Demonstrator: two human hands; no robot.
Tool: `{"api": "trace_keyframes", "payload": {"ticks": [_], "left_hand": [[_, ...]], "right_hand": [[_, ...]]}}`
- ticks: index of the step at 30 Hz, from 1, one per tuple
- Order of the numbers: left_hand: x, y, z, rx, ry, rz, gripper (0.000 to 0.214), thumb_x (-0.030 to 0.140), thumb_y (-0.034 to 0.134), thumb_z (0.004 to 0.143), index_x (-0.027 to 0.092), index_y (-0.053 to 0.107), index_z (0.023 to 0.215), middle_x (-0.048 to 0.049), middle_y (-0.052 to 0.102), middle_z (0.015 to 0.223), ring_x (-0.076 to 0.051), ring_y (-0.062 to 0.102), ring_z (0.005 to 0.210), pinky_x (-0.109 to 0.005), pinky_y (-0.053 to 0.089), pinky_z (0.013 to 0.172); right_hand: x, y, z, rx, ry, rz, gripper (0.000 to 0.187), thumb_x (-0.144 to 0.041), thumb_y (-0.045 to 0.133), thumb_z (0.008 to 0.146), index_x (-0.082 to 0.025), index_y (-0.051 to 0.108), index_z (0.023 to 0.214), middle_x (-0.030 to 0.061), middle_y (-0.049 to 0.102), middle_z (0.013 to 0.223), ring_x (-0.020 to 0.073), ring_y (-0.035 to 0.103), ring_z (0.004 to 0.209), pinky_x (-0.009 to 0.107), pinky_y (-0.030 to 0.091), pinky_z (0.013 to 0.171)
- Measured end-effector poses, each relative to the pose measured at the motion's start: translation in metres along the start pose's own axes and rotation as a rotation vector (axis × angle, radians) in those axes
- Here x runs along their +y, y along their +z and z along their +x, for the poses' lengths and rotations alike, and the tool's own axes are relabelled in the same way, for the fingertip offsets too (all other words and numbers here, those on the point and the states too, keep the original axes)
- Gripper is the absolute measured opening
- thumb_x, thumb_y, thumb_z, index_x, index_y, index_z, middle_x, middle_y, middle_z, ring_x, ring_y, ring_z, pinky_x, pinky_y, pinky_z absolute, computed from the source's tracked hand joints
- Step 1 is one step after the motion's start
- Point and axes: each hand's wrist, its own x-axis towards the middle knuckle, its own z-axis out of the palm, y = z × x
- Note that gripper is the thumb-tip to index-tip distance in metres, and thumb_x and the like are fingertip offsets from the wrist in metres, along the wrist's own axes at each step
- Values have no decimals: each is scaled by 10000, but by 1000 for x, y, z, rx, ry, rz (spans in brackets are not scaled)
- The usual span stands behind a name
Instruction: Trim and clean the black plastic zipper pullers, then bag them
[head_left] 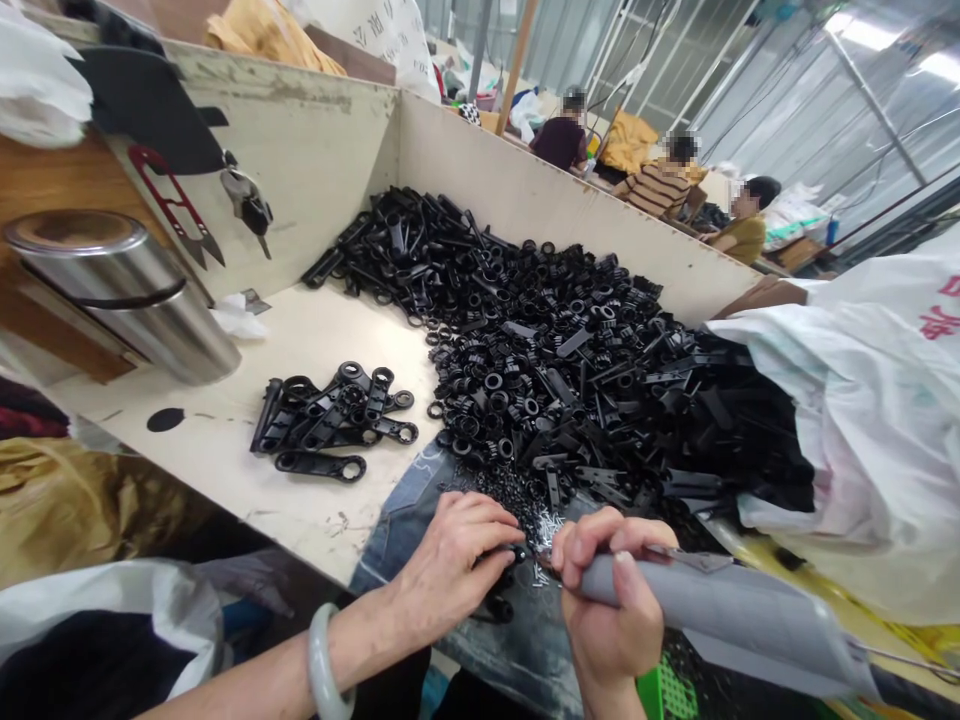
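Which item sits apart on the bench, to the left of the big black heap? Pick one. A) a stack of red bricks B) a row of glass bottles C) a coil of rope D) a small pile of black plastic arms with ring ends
D: a small pile of black plastic arms with ring ends lies on the bench, separate from the big heap.

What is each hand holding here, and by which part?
The left hand pinches a small black plastic part near its upper end. The right hand grips a grey-handled tool around the front of its handle.
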Motion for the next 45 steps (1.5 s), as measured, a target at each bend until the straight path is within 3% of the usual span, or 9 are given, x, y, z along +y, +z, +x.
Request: {"api": "trace_keyframes", "payload": {"ticks": [6, 11, 18, 31, 39, 45], "left_hand": [[-1, -4, 7, -107, 20, 32, 174, 196, 701, 942, 280, 742, 1089, 28, 789, 1109, -201, 666, 1077, -413, 351, 944], [-4, -1, 11, -132, 54, 6, 108, 203, 705, 948, 290, 761, 980, 60, 799, 1030, -167, 675, 999, -400, 293, 902], [-4, 1, 12, -196, -21, -31, 105, 152, 716, 913, 250, 737, 945, 62, 792, 934, -154, 672, 953, -387, 272, 930], [-6, 4, 12, -177, -31, -60, 126, 133, 725, 898, 245, 745, 953, 63, 800, 924, -146, 695, 916, -375, 278, 949], [-7, -3, 15, -255, -48, -109, 143, 142, 740, 902, 255, 752, 989, 65, 810, 957, -131, 714, 860, -365, 272, 940], [-8, -1, 15, -239, -48, -110, 90, 156, 745, 906, 242, 752, 930, 68, 805, 902, -125, 709, 826, -356, 274, 922]], "right_hand": [[4, -2, -1, 9, -2, -1, 102, -242, 541, 916, -258, 456, 863, -84, 565, 634, 102, 459, 445, 249, 468, 487], [7, -3, -2, -2, 11, 13, 102, -238, 541, 921, -259, 457, 868, -84, 569, 643, 102, 471, 456, 247, 478, 491], [2, -4, -2, -19, 3, 19, 123, -248, 580, 919, -254, 469, 867, -78, 580, 652, 105, 485, 478, 257, 481, 510], [8, -2, -2, -52, 14, 16, 119, -245, 574, 926, -257, 468, 872, -82, 582, 653, 104, 490, 476, 254, 476, 504], [6, -1, -3, -76, 17, -3, 131, -260, 586, 927, -254, 475, 857, -82, 580, 652, 101, 494, 483, 250, 477, 509], [9, -1, -4, -101, 22, -15, 127, -259, 588, 930, -261, 477, 868, -86, 575, 642, 111, 488, 495, 257, 474, 510]]}}
